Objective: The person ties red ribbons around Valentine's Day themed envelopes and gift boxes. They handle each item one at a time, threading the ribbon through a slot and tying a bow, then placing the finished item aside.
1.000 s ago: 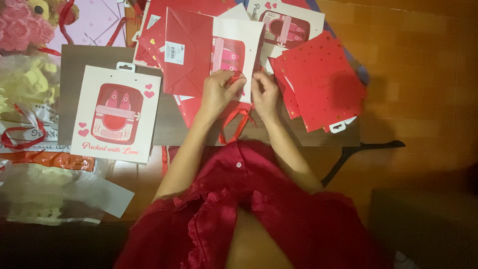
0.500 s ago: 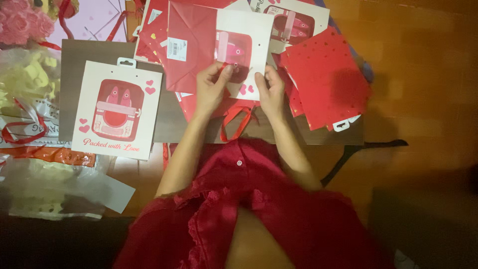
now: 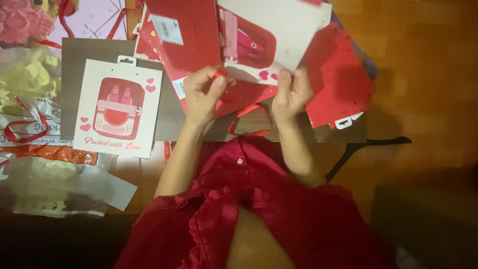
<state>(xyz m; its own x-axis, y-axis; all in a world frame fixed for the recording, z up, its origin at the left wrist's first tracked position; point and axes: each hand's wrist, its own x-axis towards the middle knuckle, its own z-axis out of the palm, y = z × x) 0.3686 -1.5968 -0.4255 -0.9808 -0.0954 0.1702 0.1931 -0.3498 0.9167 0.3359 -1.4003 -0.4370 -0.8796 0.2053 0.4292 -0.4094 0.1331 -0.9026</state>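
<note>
My left hand (image 3: 203, 94) pinches the lower edge of a white gift bag (image 3: 271, 35) printed with a red tin and pink hearts, near its red ribbon handle (image 3: 251, 119). My right hand (image 3: 291, 92) grips the same bag's bottom edge a little to the right. The bag is lifted and tilted over the small brown table (image 3: 84, 55). A red bag (image 3: 189, 35) with a white sticker lies behind it to the left. A red heart-speckled bag (image 3: 338, 74) lies to the right.
A second white gift bag (image 3: 118, 107) with the same red tin picture lies flat on the table's left part. Clear plastic wrappers, red ribbon (image 3: 22, 129) and yellow and pink flowers (image 3: 22, 22) pile at far left. Wooden floor (image 3: 423, 65) lies to the right.
Both hands have raised the white bag and tipped it toward the camera, so it looks larger and higher in view. The other bags stay where they were.
</note>
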